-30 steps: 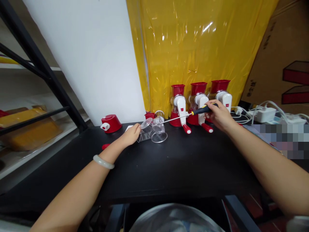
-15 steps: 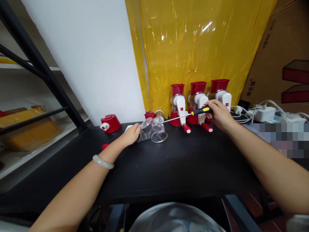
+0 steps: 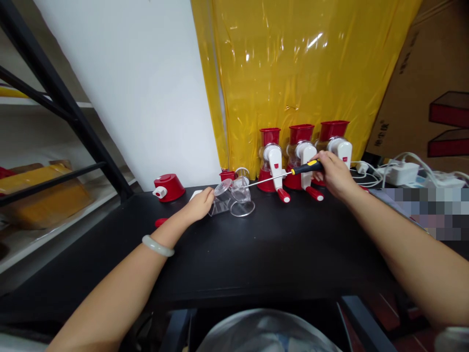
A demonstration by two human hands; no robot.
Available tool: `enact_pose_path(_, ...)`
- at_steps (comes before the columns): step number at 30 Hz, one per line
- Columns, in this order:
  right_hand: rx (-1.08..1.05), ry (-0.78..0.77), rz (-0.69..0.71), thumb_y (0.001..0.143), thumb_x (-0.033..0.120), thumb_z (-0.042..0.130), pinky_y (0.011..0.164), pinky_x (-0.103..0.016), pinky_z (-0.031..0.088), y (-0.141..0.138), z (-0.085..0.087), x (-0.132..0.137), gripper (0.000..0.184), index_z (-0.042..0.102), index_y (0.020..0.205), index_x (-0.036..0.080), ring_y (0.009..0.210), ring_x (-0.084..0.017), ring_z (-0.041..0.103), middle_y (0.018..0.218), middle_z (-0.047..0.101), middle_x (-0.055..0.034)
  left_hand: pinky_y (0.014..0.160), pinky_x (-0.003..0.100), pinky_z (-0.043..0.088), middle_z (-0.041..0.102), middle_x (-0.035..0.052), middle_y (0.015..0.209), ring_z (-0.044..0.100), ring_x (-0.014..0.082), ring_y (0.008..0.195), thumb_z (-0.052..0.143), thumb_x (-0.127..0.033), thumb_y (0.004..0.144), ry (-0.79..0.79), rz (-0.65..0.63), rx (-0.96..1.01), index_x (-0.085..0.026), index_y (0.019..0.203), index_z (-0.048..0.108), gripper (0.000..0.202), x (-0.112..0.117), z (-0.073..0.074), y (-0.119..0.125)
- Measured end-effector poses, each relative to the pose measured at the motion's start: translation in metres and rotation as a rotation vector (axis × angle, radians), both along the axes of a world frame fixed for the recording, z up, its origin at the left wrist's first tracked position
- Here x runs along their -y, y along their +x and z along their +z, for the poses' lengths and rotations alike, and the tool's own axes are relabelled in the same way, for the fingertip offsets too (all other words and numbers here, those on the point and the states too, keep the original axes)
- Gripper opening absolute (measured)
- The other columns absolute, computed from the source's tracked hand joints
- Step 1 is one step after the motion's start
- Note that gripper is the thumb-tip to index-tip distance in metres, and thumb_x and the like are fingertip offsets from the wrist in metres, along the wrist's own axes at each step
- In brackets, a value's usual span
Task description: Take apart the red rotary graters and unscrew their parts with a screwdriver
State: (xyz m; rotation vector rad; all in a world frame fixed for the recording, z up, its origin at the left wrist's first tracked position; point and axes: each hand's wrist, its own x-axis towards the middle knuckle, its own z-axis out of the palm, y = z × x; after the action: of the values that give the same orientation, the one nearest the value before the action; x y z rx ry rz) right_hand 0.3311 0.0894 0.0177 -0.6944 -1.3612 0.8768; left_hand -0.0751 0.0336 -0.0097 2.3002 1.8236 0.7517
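Note:
My left hand (image 3: 202, 204) grips the left side of a clear plastic housing (image 3: 240, 195), which rests on the black table. In my right hand (image 3: 332, 171) is a screwdriver (image 3: 307, 167) with a black and yellow handle, held by the handle. Its long metal shaft points left, and the tip meets or overlaps the clear housing; exact contact is too small to tell. Behind the housing are a small red part (image 3: 227, 175) and a metal grater drum (image 3: 242, 172). A red base with a white knob (image 3: 169, 187) stands left of my left hand.
Three red and white rotary graters (image 3: 271, 159) stand along the back by the yellow wrapped panel (image 3: 289, 73). White chargers and cables (image 3: 403, 172) lie at the right of the black table (image 3: 278, 264). A black metal shelf frame (image 3: 66, 98) rises at the left.
Almost nothing differs. Both hands, the screwdriver and the clear housing keep their places, with only a very slight shift of the whole view.

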Motion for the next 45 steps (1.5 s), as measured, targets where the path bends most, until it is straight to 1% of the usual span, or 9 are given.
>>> enact_pose_path(3, -0.051, -0.042, -0.031, 0.076, 0.037, 0.066, 0.041, -0.026, 0.037, 0.000, -0.001, -0.001, 0.017, 0.054, 0.078, 0.024, 0.041, -0.010, 0.043, 0.054, 0.048, 0.0043, 0.075, 0.033, 0.046, 0.067, 0.0079, 0.084, 0.065, 0.0224, 0.081, 0.023, -0.044, 0.095, 0.003, 0.001, -0.003, -0.020, 0.091, 0.054, 0.039, -0.001, 0.000, -0.001)
enact_pose_path(8, -0.179, -0.106, 0.234, 0.060, 0.020, 0.064, 0.057, -0.030, 0.049, 0.001, 0.004, 0.010, 0.032, 0.054, 0.090, 0.025, 0.063, -0.014, 0.058, 0.078, 0.059, 0.0020, 0.076, 0.034, 0.046, 0.068, 0.0080, 0.084, 0.065, 0.0227, 0.081, 0.024, -0.044, 0.095, 0.001, 0.006, 0.002, -0.020, 0.091, 0.054, 0.039, -0.001, -0.001, -0.001)
enact_pose_path(14, -0.098, -0.076, 0.064, 0.078, 0.051, 0.062, 0.049, -0.027, 0.045, 0.000, 0.000, 0.003, 0.028, 0.055, 0.081, 0.023, 0.053, -0.012, 0.051, 0.062, 0.053, 0.0019, 0.077, 0.034, 0.046, 0.067, 0.0077, 0.084, 0.065, 0.0228, 0.082, 0.023, -0.044, 0.095, -0.011, 0.010, 0.001, -0.020, 0.089, 0.053, 0.038, 0.000, 0.000, -0.001)
enact_pose_path(17, -0.017, -0.062, -0.075, 0.080, 0.046, 0.064, 0.046, -0.025, 0.042, -0.001, -0.002, -0.003, 0.024, 0.056, 0.077, 0.024, 0.042, -0.009, 0.038, 0.049, 0.043, 0.0054, 0.077, 0.034, 0.046, 0.067, 0.0078, 0.085, 0.065, 0.0226, 0.082, 0.024, -0.043, 0.095, -0.015, 0.011, 0.002, -0.020, 0.089, 0.052, 0.037, 0.000, 0.000, -0.001)
enact_pose_path(25, -0.191, -0.089, 0.204, 0.057, 0.018, 0.068, 0.063, -0.028, 0.053, 0.000, 0.003, 0.010, 0.028, 0.059, 0.082, 0.025, 0.075, -0.013, 0.058, 0.083, 0.056, 0.0022, 0.076, 0.033, 0.046, 0.067, 0.0076, 0.084, 0.065, 0.0224, 0.082, 0.024, -0.043, 0.095, -0.014, 0.011, 0.001, -0.021, 0.089, 0.052, 0.036, 0.000, 0.001, 0.001)
enact_pose_path(32, -0.059, -0.001, 0.042, 0.078, 0.053, 0.063, 0.048, -0.029, 0.047, -0.001, -0.001, 0.000, 0.030, 0.055, 0.076, 0.024, 0.050, -0.012, 0.047, 0.062, 0.050, 0.0021, 0.076, 0.033, 0.047, 0.068, 0.0075, 0.085, 0.065, 0.0222, 0.082, 0.024, -0.043, 0.095, -0.005, 0.008, 0.001, -0.021, 0.091, 0.053, 0.037, 0.000, 0.000, 0.001)
enact_pose_path(36, -0.028, -0.030, -0.027, 0.075, 0.041, 0.068, 0.044, -0.027, 0.041, 0.000, -0.003, -0.003, 0.021, 0.054, 0.077, 0.025, 0.042, -0.010, 0.039, 0.054, 0.047, 0.0048, 0.076, 0.033, 0.047, 0.067, 0.0077, 0.084, 0.065, 0.0223, 0.081, 0.024, -0.043, 0.095, -0.002, 0.013, -0.011, -0.020, 0.091, 0.054, 0.038, 0.000, 0.000, 0.000)
enact_pose_path(41, -0.114, -0.069, 0.194, 0.061, 0.025, 0.069, 0.056, -0.029, 0.048, 0.001, 0.003, 0.010, 0.029, 0.054, 0.086, 0.025, 0.061, -0.013, 0.053, 0.074, 0.056, 0.0020, 0.077, 0.034, 0.047, 0.068, 0.0079, 0.086, 0.066, 0.0226, 0.083, 0.024, -0.044, 0.095, -0.010, 0.018, -0.004, -0.020, 0.096, 0.055, 0.040, 0.000, 0.000, 0.001)
enact_pose_path(45, -0.118, -0.061, 0.158, 0.072, 0.044, 0.068, 0.055, -0.029, 0.047, 0.000, 0.005, 0.012, 0.026, 0.055, 0.081, 0.024, 0.066, -0.015, 0.054, 0.078, 0.055, -0.0009, 0.077, 0.034, 0.047, 0.068, 0.0081, 0.087, 0.066, 0.0227, 0.084, 0.023, -0.044, 0.095, -0.015, 0.024, -0.014, -0.020, 0.094, 0.054, 0.040, 0.000, 0.000, 0.000)
